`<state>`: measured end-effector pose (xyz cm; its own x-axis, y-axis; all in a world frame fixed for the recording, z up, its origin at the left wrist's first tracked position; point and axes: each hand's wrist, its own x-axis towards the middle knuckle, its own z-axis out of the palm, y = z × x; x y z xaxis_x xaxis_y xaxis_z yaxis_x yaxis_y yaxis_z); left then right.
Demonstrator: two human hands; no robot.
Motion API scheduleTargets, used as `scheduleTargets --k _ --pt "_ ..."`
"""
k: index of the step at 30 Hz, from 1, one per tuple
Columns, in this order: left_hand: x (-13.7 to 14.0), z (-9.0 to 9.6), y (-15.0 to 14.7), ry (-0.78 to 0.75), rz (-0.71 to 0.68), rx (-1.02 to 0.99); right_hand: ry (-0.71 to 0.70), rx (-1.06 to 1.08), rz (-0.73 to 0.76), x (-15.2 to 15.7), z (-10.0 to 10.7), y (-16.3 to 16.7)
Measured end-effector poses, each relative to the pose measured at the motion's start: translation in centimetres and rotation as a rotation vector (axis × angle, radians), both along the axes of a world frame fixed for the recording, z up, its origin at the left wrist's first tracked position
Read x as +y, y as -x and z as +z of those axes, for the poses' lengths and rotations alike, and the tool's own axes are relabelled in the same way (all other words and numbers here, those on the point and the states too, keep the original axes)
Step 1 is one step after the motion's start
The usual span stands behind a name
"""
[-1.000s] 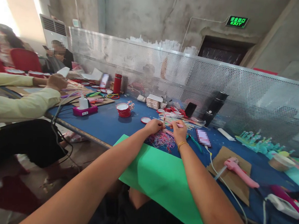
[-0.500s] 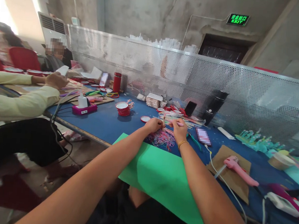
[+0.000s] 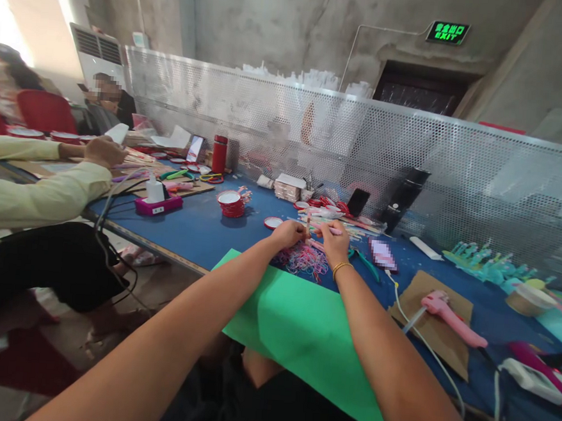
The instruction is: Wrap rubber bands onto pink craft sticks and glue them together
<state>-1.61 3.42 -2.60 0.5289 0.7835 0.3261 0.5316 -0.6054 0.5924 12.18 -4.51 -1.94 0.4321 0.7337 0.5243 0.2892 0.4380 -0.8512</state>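
Note:
Above the blue table my left hand (image 3: 289,235) is closed on a thin, upright pinkish stick (image 3: 308,220). Close beside it, my right hand (image 3: 336,241) pinches a pink, pen-like stick (image 3: 333,231), whose near end points at the upright one. Whether the two sticks touch is too small to tell. Just below both hands lies a tangled heap of thin coloured loops (image 3: 307,263), like small rubber bands. A green sheet (image 3: 296,330) spans the table's front edge and my lap, under my forearms. Teal-handled pliers (image 3: 367,265) rest right of my right hand.
A pink glue gun (image 3: 454,319) lies on cardboard (image 3: 458,357) at right, its cord trailing. Stacked red-rimmed discs (image 3: 231,204) and a purple power strip (image 3: 159,206) stand left. Behind runs a perforated metal screen (image 3: 268,120). A co-worker's yellow sleeve (image 3: 46,197) reaches in from the left.
Both hands stay in nearly the same place with the same sticks. The right hand has shifted very slightly; the view has moved a little.

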Motion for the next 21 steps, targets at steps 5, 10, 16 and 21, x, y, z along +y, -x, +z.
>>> scheduleTargets --k 5,10,16,21 --pt "-0.2 0.2 0.0 0.018 0.008 -0.003 -0.003 -0.018 -0.013 0.2 -0.2 -0.1" --pt "-0.3 0.3 0.0 0.028 0.019 0.002 -0.023 -0.034 -0.065 0.0 -0.1 -0.5" --pt "-0.1 0.0 -0.1 0.005 0.006 -0.022 0.035 0.015 0.024 -0.2 0.1 0.5" --pt "0.0 0.0 0.0 0.029 0.016 -0.008 -0.006 -0.038 -0.066 0.1 -0.1 -0.3"
